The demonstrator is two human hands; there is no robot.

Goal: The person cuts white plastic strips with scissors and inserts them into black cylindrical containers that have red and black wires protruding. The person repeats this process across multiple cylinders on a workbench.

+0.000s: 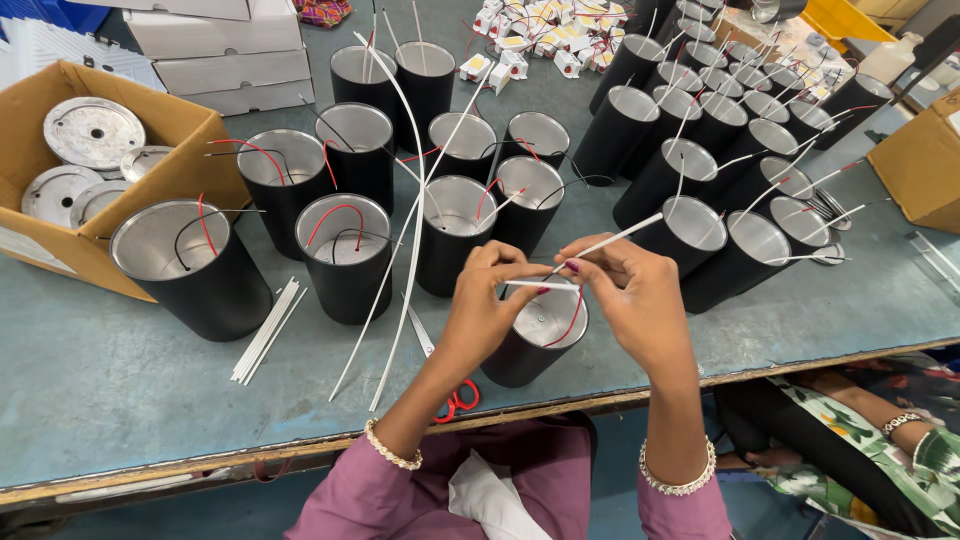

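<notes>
- The left hand (487, 297) pinches a thin white sleeve (538, 285) between thumb and fingers, just above the open top of a black can (528, 345) that stands near the front edge of the table (120, 390).
- The right hand (632, 290) is closed on a second, longer white sleeve (625, 236), which points up and to the right; its fingertips meet the left ones.
- A red wire (572, 318) comes out of the can and curves up towards the fingers. I cannot tell if it is already inside a sleeve.
- To do this well, I think the hands should stay close together over the can, so that the wire does not bend away.
- It seems better to hold the sleeve near its end and keep it in line with the wire, because a soft wire buckles easily.
- Red scissors (455, 398) lie at the front edge, partly under the left arm, and loose white sleeves (266, 331) lie to the left of the can.
- Many other black cans stand behind, towards the far edge; a box (185, 165) of metal discs is at the left edge.
</notes>
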